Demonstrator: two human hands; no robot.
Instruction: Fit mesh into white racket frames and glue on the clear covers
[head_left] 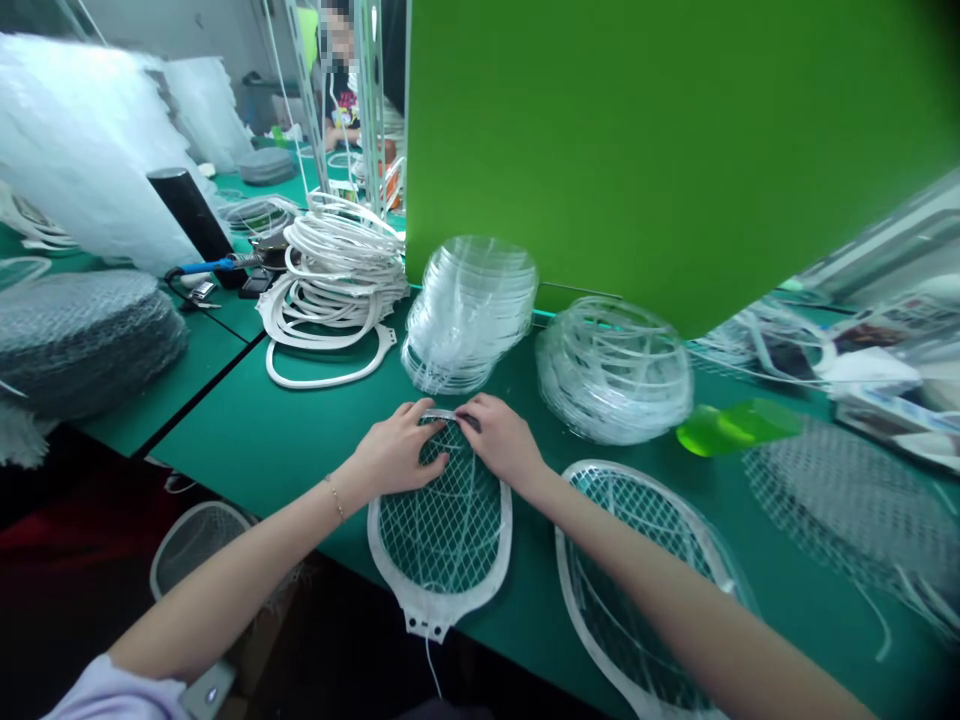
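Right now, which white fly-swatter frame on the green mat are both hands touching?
The frame nearer the left arm: the left hand and right hand meet at its top end. The other frame lies beneath the right forearm.

Green workbench [202, 390] in two joined sections, a thin black seam between them, running toward the back of the room; tall green panel [637, 150] upright along the far edge, beside clear plastic posts [367, 100]; beyond those, a person [343, 105] in a dark printed shirt; pale grey wall [187, 30] behind; dim floor [60, 480] below, with a dark red patch [67, 510]
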